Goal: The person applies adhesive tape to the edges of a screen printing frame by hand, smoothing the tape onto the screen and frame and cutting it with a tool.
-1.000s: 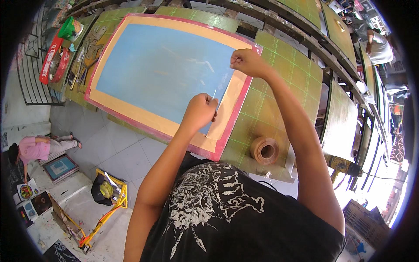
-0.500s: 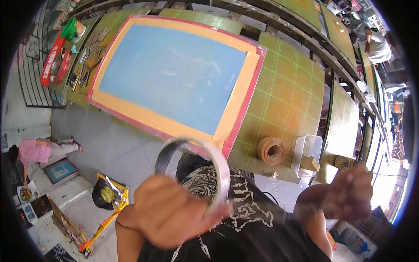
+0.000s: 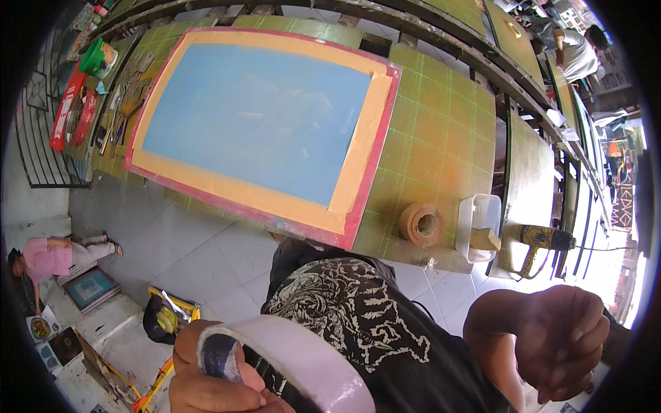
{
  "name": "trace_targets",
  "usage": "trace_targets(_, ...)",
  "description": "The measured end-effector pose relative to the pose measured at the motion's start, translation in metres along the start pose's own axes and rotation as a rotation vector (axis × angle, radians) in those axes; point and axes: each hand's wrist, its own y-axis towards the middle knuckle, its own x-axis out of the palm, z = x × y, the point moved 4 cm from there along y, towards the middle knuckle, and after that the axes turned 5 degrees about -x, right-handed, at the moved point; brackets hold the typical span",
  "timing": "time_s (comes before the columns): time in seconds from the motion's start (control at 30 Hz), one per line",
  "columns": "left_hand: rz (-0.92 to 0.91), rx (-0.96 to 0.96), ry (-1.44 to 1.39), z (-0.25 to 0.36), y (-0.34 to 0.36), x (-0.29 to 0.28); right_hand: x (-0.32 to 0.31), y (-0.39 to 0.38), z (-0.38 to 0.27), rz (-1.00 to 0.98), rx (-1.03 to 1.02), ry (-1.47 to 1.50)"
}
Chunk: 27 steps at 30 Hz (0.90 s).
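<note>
My left hand [image 3: 206, 394], low in the picture in front of my shirt, is closed around a wide ring of whitish tape, a tape roll [image 3: 303, 351] with a dark inner side. Off to the right, my right hand [image 3: 561, 344] is raised with its fingers curled in; whatever they hold, if anything, is hidden. Beyond my body a screen printing frame [image 3: 275, 224] lies on the table, with blue mesh [image 3: 255, 117] and tan tape bordering it inside a pink-red rim. Neither hand touches the frame.
A brown tape roll [image 3: 413, 227] and a clear plastic tub [image 3: 467, 206] sit on the green gridded table [image 3: 434, 131]. A heat gun [image 3: 544, 239] lies farther right. Tools [image 3: 124, 113] and a green bucket [image 3: 93, 58] are at far left. Other people [image 3: 51, 258] are nearby.
My left hand has moved down and left with the tape roll, which now tilts differently. My right hand is lower and slightly farther right. The view has shifted slightly.
</note>
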Motion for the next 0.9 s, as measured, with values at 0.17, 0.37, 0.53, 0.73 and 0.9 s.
trace_targets(0.17, 0.363, -0.752, 0.248, -0.005, -0.087, -0.006, 0.001, -0.004, 0.003, 0.035, 0.109, 0.267)
trace_targets(0.37, 0.141, -0.35, 0.45, -0.162, -0.12, 0.074, -0.006, 0.002, 0.005, -0.227, 0.125, 0.174)
trace_targets(0.53, -0.114, -0.288, 0.537, -0.204, -0.173, 0.129, 0.017, -0.013, 0.027, -0.536, 0.166, 0.089)
trace_targets(0.73, -0.242, -0.397, 0.63, -0.217, -0.192, 0.14, 0.07, -0.038, 0.063, -1.08, 0.391, -0.171)
trace_targets(0.9, -0.125, -0.482, 0.491, -0.203, -0.166, 0.139, 0.081, -0.073, 0.097, -1.314, 0.477, -0.234)
